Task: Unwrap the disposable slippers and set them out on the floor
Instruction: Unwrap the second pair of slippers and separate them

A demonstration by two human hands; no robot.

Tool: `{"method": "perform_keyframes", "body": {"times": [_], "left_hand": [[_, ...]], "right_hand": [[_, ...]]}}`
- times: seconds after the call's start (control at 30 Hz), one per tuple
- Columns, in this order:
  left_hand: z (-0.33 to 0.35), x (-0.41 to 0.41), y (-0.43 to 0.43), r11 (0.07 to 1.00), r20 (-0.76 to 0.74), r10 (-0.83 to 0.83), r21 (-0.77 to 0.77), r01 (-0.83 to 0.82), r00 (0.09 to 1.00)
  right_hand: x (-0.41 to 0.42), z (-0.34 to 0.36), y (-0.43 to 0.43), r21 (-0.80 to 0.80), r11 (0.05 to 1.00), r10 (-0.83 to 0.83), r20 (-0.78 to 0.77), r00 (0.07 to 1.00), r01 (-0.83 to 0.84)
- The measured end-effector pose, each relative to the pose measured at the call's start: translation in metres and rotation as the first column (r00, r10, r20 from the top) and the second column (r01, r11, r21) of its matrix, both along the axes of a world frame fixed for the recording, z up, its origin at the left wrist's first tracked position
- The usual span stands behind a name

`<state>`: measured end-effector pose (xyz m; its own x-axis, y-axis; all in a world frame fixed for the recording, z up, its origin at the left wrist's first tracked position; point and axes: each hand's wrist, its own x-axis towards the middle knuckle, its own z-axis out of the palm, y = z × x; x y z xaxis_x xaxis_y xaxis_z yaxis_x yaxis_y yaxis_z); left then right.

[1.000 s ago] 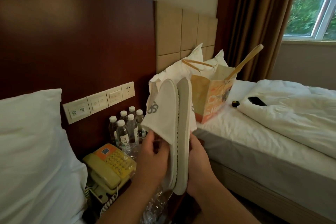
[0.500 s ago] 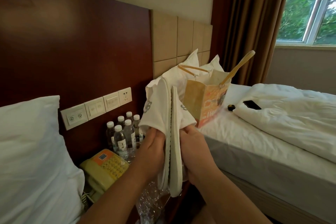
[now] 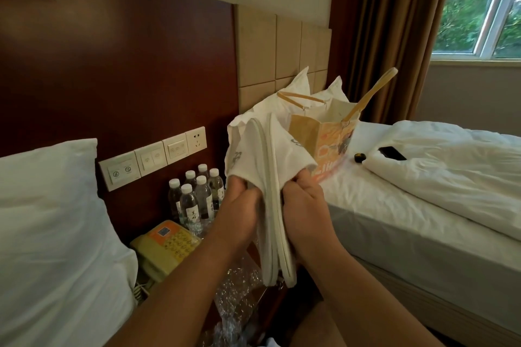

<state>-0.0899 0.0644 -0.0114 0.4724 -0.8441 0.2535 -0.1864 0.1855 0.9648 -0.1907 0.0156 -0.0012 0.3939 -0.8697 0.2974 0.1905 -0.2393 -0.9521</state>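
The left hand (image 3: 239, 205) grips the cuff of one slipper, fingers curled into its opening, and the right hand (image 3: 304, 205) pinches the other's cuff likewise. Below the wrists, a crumpled clear wrapper (image 3: 236, 296) lies beside a yellow telephone (image 3: 166, 248), with water bottles (image 3: 197, 197) clustered behind. A paper bag (image 3: 332, 138) stands on the bed (image 3: 394, 214) just behind the hands, its near corner hidden by cloth. The slippers (image 3: 269, 177) are in the air between the two beds, upright, toes up, pressed sole to sole. They are white terry with pale rims and grey logos on the uppers.
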Motion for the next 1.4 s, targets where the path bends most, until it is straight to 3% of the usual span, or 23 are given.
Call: {"method": "perform_keyframes", "body": {"times": [0.17,0.3,0.5,0.67,0.77,0.83,0.93,1.03,1.17,1.27,1.33,1.37,1.4], "left_hand": [[-0.004,-0.001,0.001,1.0,-0.214,-0.009,-0.004,0.008,0.977],[-0.003,0.001,0.002,0.999,-0.289,-0.018,0.034,0.029,0.957],[-0.003,0.005,0.008,0.996,0.021,0.048,0.077,-0.049,0.999],[-0.006,0.008,0.009,0.997,0.014,0.07,-0.015,-0.069,0.997],[-0.011,0.013,0.011,0.999,0.185,-0.019,0.048,0.01,0.983],[-0.012,0.014,0.011,0.987,0.356,-0.098,0.152,0.046,0.929],[-0.012,0.021,0.008,0.951,0.612,-0.188,0.309,-0.014,0.768],[-0.005,0.027,0.006,0.887,0.74,-0.267,0.439,-0.143,0.618],[-0.001,0.029,0.002,0.811,0.854,-0.333,0.475,-0.341,0.399],[-0.002,0.032,0.005,0.892,0.955,-0.216,0.278,-0.358,0.203],[0.0,0.029,0.004,0.889,0.956,-0.212,0.274,-0.366,0.202],[0.003,0.027,-0.001,0.852,0.937,-0.249,0.333,-0.404,0.247],[0.006,0.024,-0.008,0.769,0.882,-0.302,0.449,-0.455,0.361]], "right_hand": [[0.0,0.008,0.0,-0.085,0.996,-0.041,-0.069,0.997,0.035],[-0.003,0.015,0.0,-0.141,0.988,-0.077,-0.116,0.99,0.06],[-0.006,0.015,-0.001,-0.066,0.993,0.096,-0.049,0.994,-0.099],[-0.009,0.016,-0.004,-0.152,0.977,0.116,-0.201,0.973,-0.147],[-0.017,0.015,-0.01,-0.137,0.986,0.049,-0.325,0.945,-0.099],[-0.021,0.015,-0.013,-0.213,0.972,-0.018,-0.49,0.872,-0.1],[-0.026,0.015,-0.017,-0.356,0.906,-0.104,-0.713,0.693,-0.231],[-0.028,0.011,-0.024,-0.34,0.891,-0.167,-0.863,0.477,-0.302],[-0.031,0.004,-0.033,-0.477,0.833,-0.392,-0.867,0.309,-0.28],[-0.029,-0.006,-0.035,-0.597,0.769,-0.52,-0.791,0.322,-0.227],[-0.027,-0.012,-0.035,-0.629,0.753,-0.547,-0.761,0.348,-0.191],[-0.026,-0.013,-0.033,-0.637,0.75,-0.551,-0.752,0.361,-0.181],[-0.024,-0.015,-0.032,-0.637,0.752,-0.548,-0.747,0.377,-0.169]]}}
